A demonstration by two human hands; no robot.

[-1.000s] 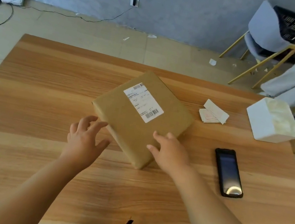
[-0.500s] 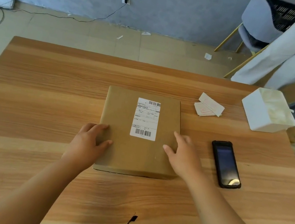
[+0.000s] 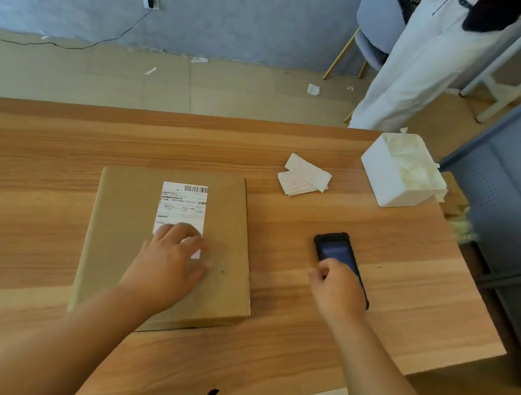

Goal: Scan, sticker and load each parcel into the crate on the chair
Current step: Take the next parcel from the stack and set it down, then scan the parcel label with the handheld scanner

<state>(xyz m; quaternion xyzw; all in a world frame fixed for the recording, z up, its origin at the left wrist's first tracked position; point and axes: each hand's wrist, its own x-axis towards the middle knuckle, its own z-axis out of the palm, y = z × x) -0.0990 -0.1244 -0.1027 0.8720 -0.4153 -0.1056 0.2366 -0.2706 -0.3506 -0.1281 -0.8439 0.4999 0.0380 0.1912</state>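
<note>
The left hand [image 3: 168, 257] lies flat on the parcel [image 3: 122, 225], which sits on the table [image 3: 33, 157]. Its fingers are loosely spread over the label [image 3: 180, 207]. The right hand [image 3: 336, 291] curls its fingers round the scanner [image 3: 334, 245]. Beyond them, a white box [image 3: 384, 180] holds crumpled pale stuff.

Brown parcel [image 3: 122, 225] is laid flat on wooden table [image 3: 33, 157]; its white label [image 3: 181, 204] is pressed by flat left hand [image 3: 167, 261]. Black scanner [image 3: 334, 245], apart on parcel's right, is gripped by right hand [image 3: 336, 291]. Sticker sheets [image 3: 304, 177] and white box [image 3: 390, 182] are seen beyond.
</note>
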